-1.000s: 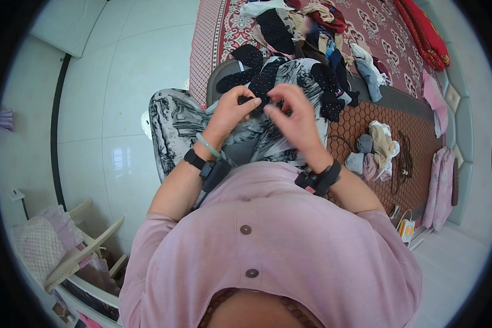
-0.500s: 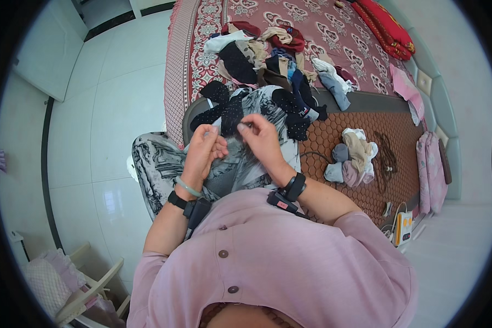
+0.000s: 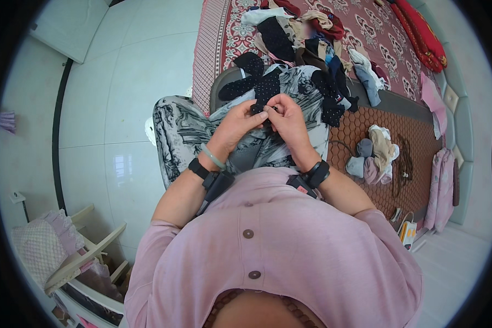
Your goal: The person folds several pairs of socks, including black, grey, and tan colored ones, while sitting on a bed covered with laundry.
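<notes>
Near the far left corner of the brown mat (image 3: 421, 130), the left hand (image 3: 239, 122) and right hand (image 3: 291, 123) pinch the dotted black cloth (image 3: 267, 87) over the patterned trousers (image 3: 175, 128), fingertips clamped close together, best kept light and even.

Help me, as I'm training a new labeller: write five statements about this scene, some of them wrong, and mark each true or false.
1. The left hand and right hand both pinch a dark dotted cloth. True.
2. A bangle circles the right wrist. False: the pale green bangle is on the left wrist.
3. A bundle of light-coloured clothes lies on the brown mat, to the right of the hands. True.
4. A red folded cloth lies on the tiled floor. False: the red folded cloth is on the bed, beside the headboard.
5. The pink shirt has round buttons. True.
</notes>
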The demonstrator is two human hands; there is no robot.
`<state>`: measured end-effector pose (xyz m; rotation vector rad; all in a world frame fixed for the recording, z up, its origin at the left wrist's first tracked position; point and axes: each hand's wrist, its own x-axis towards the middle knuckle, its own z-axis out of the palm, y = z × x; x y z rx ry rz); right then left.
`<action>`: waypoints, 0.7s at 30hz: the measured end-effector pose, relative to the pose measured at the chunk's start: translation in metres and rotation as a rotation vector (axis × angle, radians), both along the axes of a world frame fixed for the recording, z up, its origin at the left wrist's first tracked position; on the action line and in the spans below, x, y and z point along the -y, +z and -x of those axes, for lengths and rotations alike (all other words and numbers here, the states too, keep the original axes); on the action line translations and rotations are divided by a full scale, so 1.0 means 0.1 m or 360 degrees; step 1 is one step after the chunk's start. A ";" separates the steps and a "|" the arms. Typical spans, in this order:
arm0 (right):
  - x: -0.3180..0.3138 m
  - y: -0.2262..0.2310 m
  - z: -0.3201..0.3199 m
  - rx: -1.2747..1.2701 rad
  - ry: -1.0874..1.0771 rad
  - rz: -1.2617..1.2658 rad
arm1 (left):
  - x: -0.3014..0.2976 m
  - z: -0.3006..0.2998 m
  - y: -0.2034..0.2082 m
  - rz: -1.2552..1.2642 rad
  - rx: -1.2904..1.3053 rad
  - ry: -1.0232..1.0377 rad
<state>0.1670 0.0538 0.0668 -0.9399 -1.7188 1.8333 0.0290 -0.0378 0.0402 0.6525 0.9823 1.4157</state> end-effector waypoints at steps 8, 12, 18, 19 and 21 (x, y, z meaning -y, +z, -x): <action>0.01 -0.14 0.00 0.0068 -0.0105 -0.0360 | -0.05 0.01 -0.02 0.0089 0.0394 0.0304; 0.12 0.16 0.00 0.0120 -0.0204 -0.1054 | -0.03 0.07 -0.03 0.0200 0.0467 0.0410; 0.15 0.11 -0.03 0.0104 0.0243 -0.1178 | -0.04 0.06 -0.08 0.0151 0.0562 0.0399; 0.15 0.07 -0.02 0.0098 0.0257 -0.1224 | -0.03 0.07 -0.08 0.0139 0.0623 0.0397; 0.13 0.05 -0.02 0.0125 0.0168 -0.1028 | -0.01 0.09 -0.08 0.0128 0.0669 0.0343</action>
